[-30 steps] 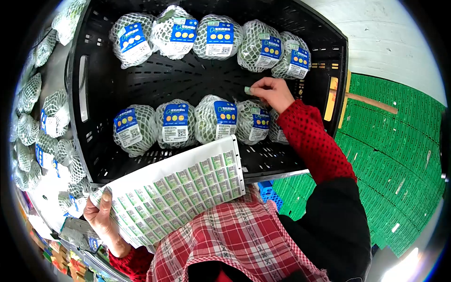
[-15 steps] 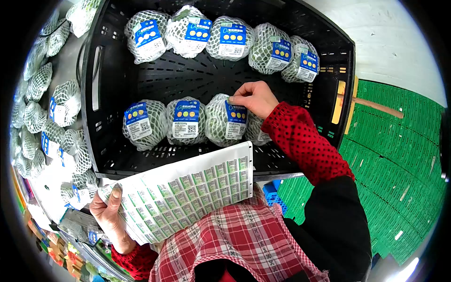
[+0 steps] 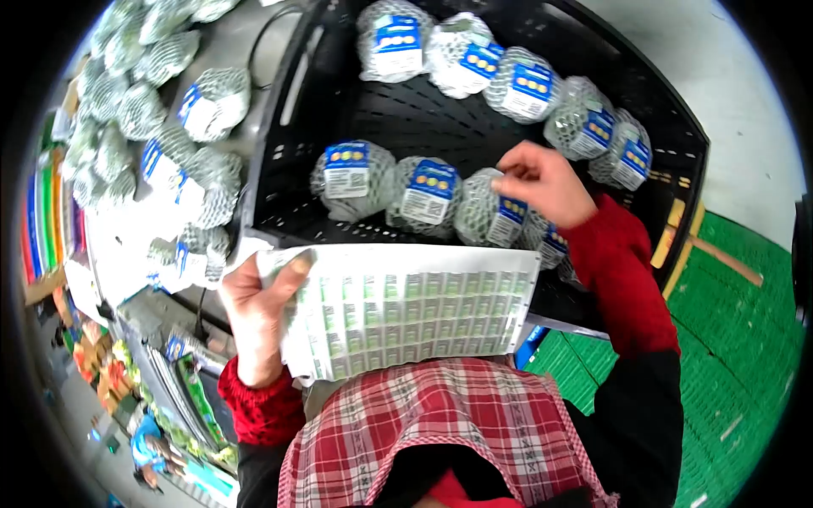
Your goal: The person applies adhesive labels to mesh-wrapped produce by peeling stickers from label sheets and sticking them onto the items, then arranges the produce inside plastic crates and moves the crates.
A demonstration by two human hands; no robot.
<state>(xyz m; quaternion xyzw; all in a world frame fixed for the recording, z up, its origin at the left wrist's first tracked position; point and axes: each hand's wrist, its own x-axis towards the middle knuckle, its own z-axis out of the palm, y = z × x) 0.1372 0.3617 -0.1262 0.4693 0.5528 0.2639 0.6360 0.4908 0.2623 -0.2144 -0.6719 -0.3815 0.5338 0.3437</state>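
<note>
head view; left hand (image 3: 257, 313) is closed on the left end of a white rectangular sheet of small green-and-grey printed stickers (image 3: 406, 313), thumb on the printed side; sheet lies nearly level in front of the body and, in this view, overlaps the near side of a deep black slotted plastic crate (image 3: 284, 144); right hand (image 3: 546, 186) is over the crate's near row, fingers bent and bunched narrowly, tips at the upper part of a round green bundle in pale netting (image 3: 478, 212), beside its blue-and-white printed label (image 3: 510, 222); cannot tell whether a sticker sits between the right fingertips, nor whether they press on the netting; this bundle is third from the left in the near row; two similar bundles are to its left, labels facing up, and another to its right, partly below the right wrist, with a further one mostly hidden by the forearm; far row holds five netted bundles (image 3: 523, 85), each with a blue-and-white label; bare slotted floor shows between the rows; left of the crate, a grey table (image 3: 247, 38) bears a heap of netted bundles (image 3: 140, 110), some labelled; right of the crate, green slatted plastic panels (image 3: 737, 364) and a brown wooden strip (image 3: 727, 260); red-and-white plaid apron (image 3: 440, 406) at the bottom; lower left, further off, a person in blue (image 3: 148, 444), small and blurred.
</note>
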